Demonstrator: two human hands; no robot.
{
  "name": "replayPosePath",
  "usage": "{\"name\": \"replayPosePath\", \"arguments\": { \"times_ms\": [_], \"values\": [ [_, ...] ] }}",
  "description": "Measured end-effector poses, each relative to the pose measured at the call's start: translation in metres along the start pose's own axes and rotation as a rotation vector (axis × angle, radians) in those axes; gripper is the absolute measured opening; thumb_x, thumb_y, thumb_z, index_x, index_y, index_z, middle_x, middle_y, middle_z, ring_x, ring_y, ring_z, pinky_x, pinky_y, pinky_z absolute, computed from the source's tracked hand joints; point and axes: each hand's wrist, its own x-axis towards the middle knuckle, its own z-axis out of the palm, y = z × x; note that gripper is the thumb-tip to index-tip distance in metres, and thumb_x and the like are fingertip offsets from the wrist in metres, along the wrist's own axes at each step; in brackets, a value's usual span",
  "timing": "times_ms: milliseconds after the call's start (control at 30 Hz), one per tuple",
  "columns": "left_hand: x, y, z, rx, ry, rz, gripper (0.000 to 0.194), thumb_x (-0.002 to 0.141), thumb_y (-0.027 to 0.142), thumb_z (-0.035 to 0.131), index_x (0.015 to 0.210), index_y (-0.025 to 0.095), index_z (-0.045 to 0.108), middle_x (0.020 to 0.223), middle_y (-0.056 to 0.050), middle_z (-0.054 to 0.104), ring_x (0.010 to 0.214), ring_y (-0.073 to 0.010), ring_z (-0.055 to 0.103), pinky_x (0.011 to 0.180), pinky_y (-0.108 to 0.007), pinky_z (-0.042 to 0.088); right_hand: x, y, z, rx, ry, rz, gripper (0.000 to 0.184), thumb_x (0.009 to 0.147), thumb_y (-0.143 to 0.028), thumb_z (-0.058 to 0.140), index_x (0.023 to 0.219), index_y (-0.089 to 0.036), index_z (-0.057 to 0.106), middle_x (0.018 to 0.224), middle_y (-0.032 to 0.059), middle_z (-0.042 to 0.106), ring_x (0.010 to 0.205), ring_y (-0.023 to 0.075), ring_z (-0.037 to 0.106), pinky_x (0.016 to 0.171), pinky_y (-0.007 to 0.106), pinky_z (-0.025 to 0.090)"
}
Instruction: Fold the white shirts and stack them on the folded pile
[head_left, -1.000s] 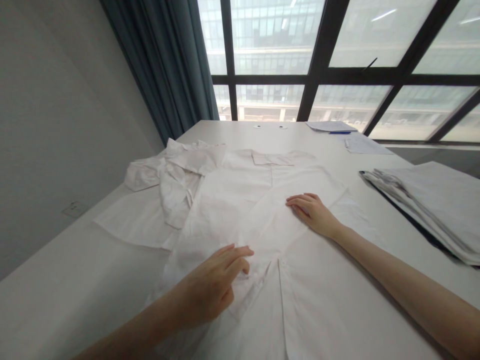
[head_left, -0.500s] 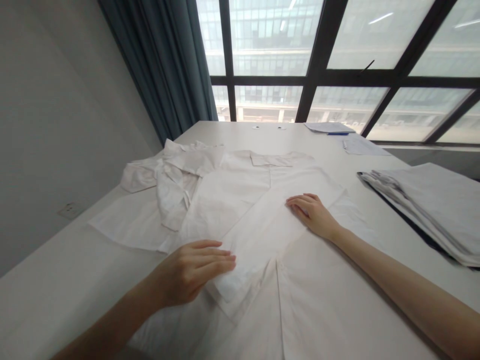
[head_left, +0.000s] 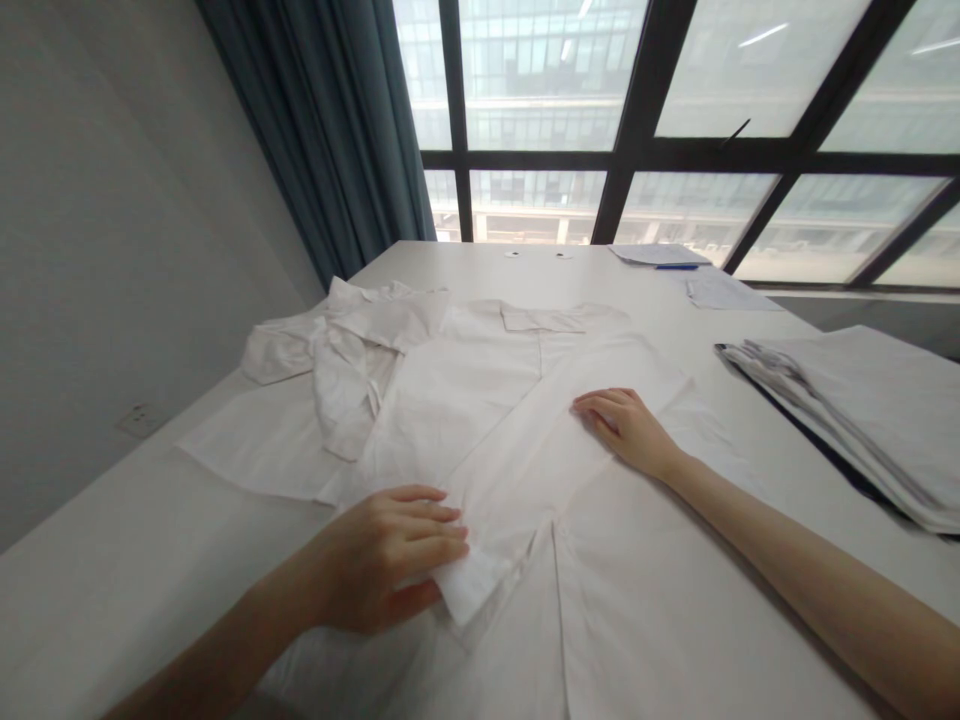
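Note:
A white shirt (head_left: 480, 370) lies spread over the table, its collar (head_left: 544, 318) toward the far side. One sleeve (head_left: 517, 460) slants across the body, and its cuff end (head_left: 476, 585) points toward me. My left hand (head_left: 382, 555) rests at the left edge of that sleeve near the cuff, fingers stretched out and slightly apart, thumb lower down. On the upper right part of the shirt lies my right hand (head_left: 626, 430), palm down with extended fingers. More crumpled white cloth (head_left: 349, 370) lies at the left, beside the shirt body.
At the right, a stack of folded white cloth (head_left: 877, 410) sits on a dark board. Papers (head_left: 660, 254) and a blue pen (head_left: 677, 267) lie at the far end of the white table (head_left: 450, 262). A blue curtain (head_left: 330, 130) and windows stand behind.
My left hand has shifted slightly toward me, its fingers spreading a little and its thumb now lower. The cuff end lies flatter. My right hand stays in place.

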Motion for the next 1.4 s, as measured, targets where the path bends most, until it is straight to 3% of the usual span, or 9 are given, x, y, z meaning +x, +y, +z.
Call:
{"name": "replayPosePath", "arguments": {
  "times_ms": [100,267,367,467,567,733,867,1067,1400],
  "values": [
    [0.001,0.001,0.001,-0.007,0.022,0.025,0.045,0.099,0.055,0.042,0.112,0.018,0.063,0.098,-0.006,0.077,0.100,-0.0226,0.071,0.104,-0.040,0.048,0.000,-0.002,-0.001,-0.036,-0.087,-0.038,0.031,0.098,-0.027,0.044,0.120,-0.025,0.066,0.127,0.0085,0.067,0.115,0.0237,0.061,0.098,0.045,0.041],
    [0.008,0.008,0.016,0.105,0.137,-0.067,0.022,0.102,0.020,0.041,0.105,0.018,0.062,0.085,-0.002,0.073,0.082,-0.0135,0.070,0.099,-0.034,0.050,0.002,-0.006,-0.002,-0.094,-0.259,-0.092,0.043,0.102,-0.035,0.037,0.141,-0.029,0.051,0.149,0.0061,0.049,0.139,0.0250,0.041,0.109,0.048,0.034],
    [0.013,0.016,0.028,0.137,0.049,-0.133,0.026,0.098,0.019,0.050,0.122,0.019,0.059,0.115,-0.009,0.069,0.110,-0.0199,0.064,0.102,-0.038,0.049,0.003,-0.006,-0.001,-0.126,-0.328,-0.104,0.046,0.103,-0.034,0.030,0.148,-0.031,0.042,0.155,0.0026,0.042,0.143,0.0242,0.034,0.113,0.049,0.029],
    [0.012,0.021,0.036,0.157,-0.097,-0.215,0.053,0.093,0.025,0.058,0.144,0.020,0.043,0.153,-0.017,0.040,0.140,-0.0315,0.039,0.109,-0.048,0.042,0.003,-0.006,-0.001,-0.151,-0.339,-0.091,0.048,0.103,-0.035,0.030,0.150,-0.029,0.039,0.156,0.0044,0.038,0.144,0.0245,0.032,0.113,0.051,0.029],
    [0.009,0.021,0.041,0.143,-0.175,-0.258,0.063,0.092,0.025,0.059,0.151,0.025,0.034,0.161,-0.016,0.022,0.146,-0.0331,0.027,0.112,-0.050,0.038,0.005,-0.009,-0.005,-0.161,-0.318,-0.145,0.049,0.102,-0.030,0.033,0.151,-0.027,0.036,0.156,0.0068,0.038,0.144,0.0238,0.033,0.114,0.050,0.028],
    [0.006,0.019,0.042,0.122,-0.188,-0.263,0.064,0.093,0.025,0.059,0.152,0.030,0.033,0.162,-0.012,0.021,0.147,-0.0330,0.025,0.113,-0.050,0.035,0.016,-0.019,-0.008,-0.127,-0.388,-0.328,0.051,0.101,-0.021,0.032,0.150,-0.031,0.038,0.156,0.0015,0.039,0.145,0.0202,0.031,0.118,0.047,0.023],
    [0.007,0.019,0.040,0.121,-0.207,-0.255,0.066,0.093,0.023,0.059,0.152,0.033,0.032,0.161,-0.009,0.025,0.147,-0.0313,0.025,0.114,-0.049,0.034,0.030,-0.002,0.002,-0.112,-0.403,-0.134,0.048,0.102,-0.034,0.028,0.149,-0.032,0.041,0.156,0.0021,0.039,0.144,0.0234,0.032,0.115,0.052,0.026],
    [0.007,0.020,0.039,0.098,-0.207,-0.254,0.068,0.092,0.023,0.059,0.153,0.034,0.031,0.162,-0.008,0.024,0.148,-0.0308,0.024,0.116,-0.047,0.032,0.049,0.064,0.009,-0.256,-0.391,0.220,0.058,0.100,-0.054,0.020,0.153,-0.035,0.032,0.161,0.0000,0.027,0.148,0.0243,0.024,0.116,0.053,0.023],
    [0.006,0.019,0.037,0.061,-0.194,-0.262,0.066,0.092,0.025,0.060,0.151,0.034,0.033,0.162,-0.006,0.025,0.147,-0.0309,0.026,0.115,-0.047,0.033,0.079,0.130,0.009,-0.352,-0.329,0.462,0.061,0.098,-0.055,0.019,0.152,-0.031,0.033,0.161,0.0041,0.028,0.146,0.0304,0.027,0.113,0.061,0.025]
  ]
}}
